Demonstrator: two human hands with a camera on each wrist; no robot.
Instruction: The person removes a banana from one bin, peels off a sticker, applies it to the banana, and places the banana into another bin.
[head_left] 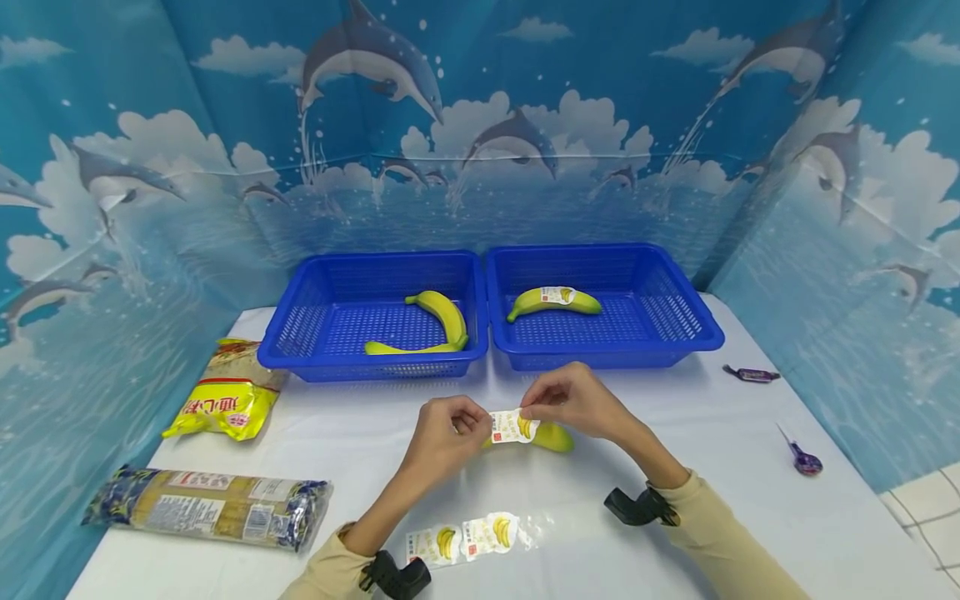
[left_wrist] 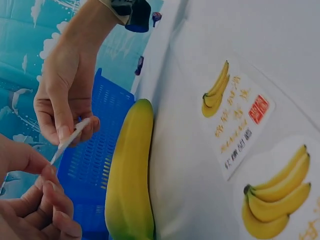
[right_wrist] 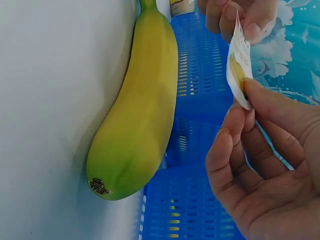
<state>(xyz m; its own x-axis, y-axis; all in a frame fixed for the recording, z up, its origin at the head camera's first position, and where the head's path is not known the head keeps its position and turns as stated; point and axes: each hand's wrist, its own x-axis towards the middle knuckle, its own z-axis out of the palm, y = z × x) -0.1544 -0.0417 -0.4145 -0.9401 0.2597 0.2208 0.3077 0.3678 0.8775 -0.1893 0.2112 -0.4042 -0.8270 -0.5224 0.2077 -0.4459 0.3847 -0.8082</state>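
Both hands pinch one white banana sticker (head_left: 514, 426) between thumb and fingers, the left hand (head_left: 444, 437) at one end and the right hand (head_left: 577, 402) at the other. In the right wrist view the sticker (right_wrist: 239, 70) bows slightly, held apart from the banana. Below it a yellow-green banana (head_left: 553, 437) lies on the white table; the left wrist view shows this banana (left_wrist: 131, 175) without a label on its visible side. Closer to the person, a clear sheet with two more banana stickers (head_left: 489, 534) lies flat, near the left wrist.
Behind the hands stand two blue baskets: the left basket (head_left: 300, 367) has two bananas (head_left: 444, 315), the right basket (head_left: 600, 360) one labelled banana (head_left: 581, 303). A yellow food bag (head_left: 225, 406) and a long noodle pack (head_left: 210, 507) lie left. A purple-wrapped candy (head_left: 752, 375) and lollipop (head_left: 806, 462) lie right.
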